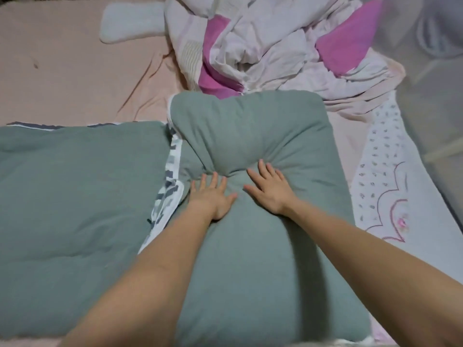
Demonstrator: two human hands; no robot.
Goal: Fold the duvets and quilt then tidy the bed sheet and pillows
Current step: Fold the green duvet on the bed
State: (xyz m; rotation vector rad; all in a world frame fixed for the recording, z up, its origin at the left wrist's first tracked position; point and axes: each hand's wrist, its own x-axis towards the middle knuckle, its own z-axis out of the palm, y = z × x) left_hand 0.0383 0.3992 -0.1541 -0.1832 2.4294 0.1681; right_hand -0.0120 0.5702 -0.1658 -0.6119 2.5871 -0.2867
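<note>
The green duvet (250,151) is laid on the bed (62,71) with its long axis running near to far. It is pressed flat mid-length by the left hand (213,196) and right hand (270,189), fingers spread.

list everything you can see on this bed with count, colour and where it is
green duvet: 1, grey-green with a patterned white edge, near left and centre, one part folded up in the middle
crumpled duvet: 1, pale lilac with pink blocks, far centre-right
bed sheet: 1, peach, far left
white pad: 1, far left of centre
printed quilt: 1, white with pink embroidery, right
left hand: pressing flat on the fold
right hand: pressing flat beside it
</note>
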